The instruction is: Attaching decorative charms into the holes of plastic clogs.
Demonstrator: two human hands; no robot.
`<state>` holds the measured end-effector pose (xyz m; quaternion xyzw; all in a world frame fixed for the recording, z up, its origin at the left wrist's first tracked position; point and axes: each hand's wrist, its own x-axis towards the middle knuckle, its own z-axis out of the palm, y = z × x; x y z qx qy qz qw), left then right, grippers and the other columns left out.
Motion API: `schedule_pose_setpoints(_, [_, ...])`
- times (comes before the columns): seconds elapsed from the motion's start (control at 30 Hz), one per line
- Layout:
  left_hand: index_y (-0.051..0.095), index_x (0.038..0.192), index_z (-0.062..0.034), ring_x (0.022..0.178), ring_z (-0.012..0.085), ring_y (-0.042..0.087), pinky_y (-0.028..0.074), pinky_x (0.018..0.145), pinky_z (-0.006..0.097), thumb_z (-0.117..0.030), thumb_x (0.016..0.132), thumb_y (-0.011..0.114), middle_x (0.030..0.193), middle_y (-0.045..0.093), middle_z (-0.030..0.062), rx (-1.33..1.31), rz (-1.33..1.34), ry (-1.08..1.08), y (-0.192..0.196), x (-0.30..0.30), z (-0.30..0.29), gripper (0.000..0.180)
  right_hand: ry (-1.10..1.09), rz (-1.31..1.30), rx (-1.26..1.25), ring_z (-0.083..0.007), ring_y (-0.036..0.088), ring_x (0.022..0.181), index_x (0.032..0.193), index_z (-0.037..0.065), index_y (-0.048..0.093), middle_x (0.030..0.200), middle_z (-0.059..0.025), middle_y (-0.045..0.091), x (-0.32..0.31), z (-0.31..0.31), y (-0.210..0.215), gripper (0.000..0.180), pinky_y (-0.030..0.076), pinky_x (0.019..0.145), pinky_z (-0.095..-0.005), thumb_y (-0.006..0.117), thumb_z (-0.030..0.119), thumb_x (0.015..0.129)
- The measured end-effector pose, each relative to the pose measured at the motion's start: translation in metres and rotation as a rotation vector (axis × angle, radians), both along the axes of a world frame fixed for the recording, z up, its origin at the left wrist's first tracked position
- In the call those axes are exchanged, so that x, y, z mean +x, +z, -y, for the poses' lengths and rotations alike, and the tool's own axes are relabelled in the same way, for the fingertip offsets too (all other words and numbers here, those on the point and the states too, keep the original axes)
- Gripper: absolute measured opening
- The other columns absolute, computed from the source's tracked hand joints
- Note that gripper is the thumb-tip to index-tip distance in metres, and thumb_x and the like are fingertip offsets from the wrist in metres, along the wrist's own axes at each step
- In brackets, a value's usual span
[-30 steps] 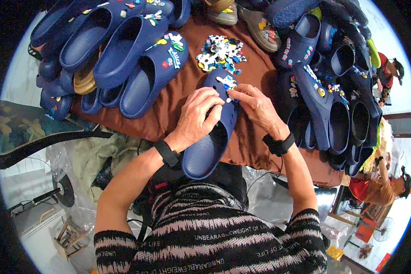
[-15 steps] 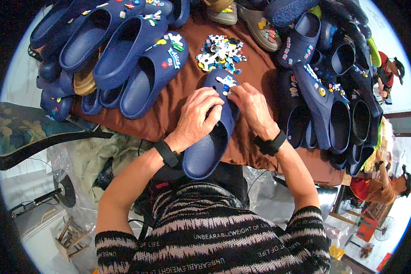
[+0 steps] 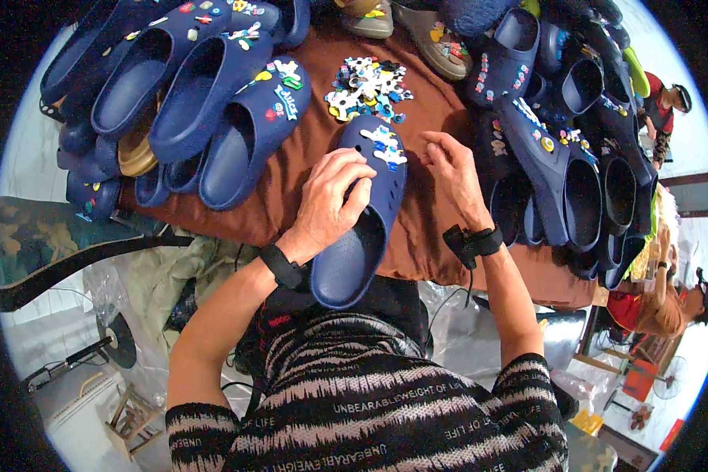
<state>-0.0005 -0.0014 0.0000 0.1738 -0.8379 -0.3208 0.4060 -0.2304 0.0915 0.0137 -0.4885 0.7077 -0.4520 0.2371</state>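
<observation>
A navy blue clog (image 3: 380, 195) lies in front of me with its toe pointing away. Several white, blue and black charms (image 3: 385, 146) sit on its toe, and a few vent holes show bare. My left hand (image 3: 330, 197) is closed on the clog's left side, its fingertips on the upper and partly hidden. To the right of the clog, my right hand (image 3: 455, 177) is held apart from it, fingers loosely bent and apart, with nothing visible in them. Beyond the toe lies a pile of loose charms (image 3: 366, 88), mostly white, black and blue.
The table has a brown cloth (image 3: 283, 197). Stacked navy clogs with charms (image 3: 248, 149) crowd the left, and more clogs (image 3: 539, 169) fill the right. A grey-brown clog (image 3: 440, 47) stands at the back. Two other people (image 3: 672, 303) are at far right.
My right hand has come off the clog and moved right. Another charm now shows below the first on the clog's toe. My left hand keeps its hold.
</observation>
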Motion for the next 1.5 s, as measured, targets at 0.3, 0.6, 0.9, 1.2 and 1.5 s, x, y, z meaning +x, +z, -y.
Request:
schedule_pose_setpoints(0.3, [0.069,0.099,-0.0003,0.119,0.0371,0.058,0.043,0.106,0.047,-0.016,0.096,0.056,0.114,0.065,0.0173,0.034,0.073,-0.024,0.002,0.001,0.0,0.02,0.025,-0.069,0.029,-0.031,0.071,0.094,0.11,-0.004,0.068,0.101,-0.0209,0.073,-0.003,-0.006,-0.017,0.021,0.054,0.083,-0.0375,0.059,0.01,0.096])
schedule_pose_setpoints(0.6, [0.068,0.098,-0.0001,0.118,0.0361,0.059,0.044,0.105,0.047,-0.015,0.095,0.057,0.112,0.066,0.0167,0.028,0.062,-0.011,0.003,0.0,-0.001,0.019,-0.008,-0.392,0.059,-0.0302,0.073,0.09,0.112,-0.002,0.071,0.097,-0.0217,0.073,-0.045,0.09,-0.032,0.023,0.054,0.081,-0.0379,0.061,0.01,0.095])
schedule_pose_setpoints(0.9, [0.069,0.098,-0.002,0.117,0.0368,0.058,0.044,0.104,0.046,-0.011,0.091,0.059,0.112,0.066,0.0165,0.039,0.067,0.008,0.004,0.002,-0.002,0.015,0.121,-0.743,0.188,-0.0413,0.065,0.107,0.132,0.017,0.058,0.123,-0.0202,0.061,-0.041,0.157,-0.031,0.045,0.054,0.089,-0.0509,0.067,0.02,0.088])
schedule_pose_setpoints(1.2, [0.068,0.099,-0.0019,0.12,0.0367,0.057,0.043,0.106,0.047,-0.013,0.091,0.059,0.114,0.065,0.0163,0.054,0.069,-0.02,0.005,-0.001,-0.003,0.017,-0.05,-0.117,-0.031,-0.0266,0.069,0.092,0.13,0.005,0.064,0.103,-0.0147,0.071,-0.084,0.151,-0.056,0.042,0.055,0.081,-0.0399,0.065,0.009,0.088])
schedule_pose_setpoints(1.5, [0.068,0.099,-0.0019,0.118,0.036,0.058,0.044,0.105,0.046,-0.014,0.092,0.059,0.112,0.065,0.0157,0.041,0.064,-0.02,0.003,0.003,-0.002,0.016,0.048,0.743,0.001,-0.012,0.063,0.078,0.128,-0.001,0.061,0.1,-0.0047,0.068,-0.036,0.069,-0.002,0.034,0.055,0.074,-0.0283,0.06,0.011,0.097])
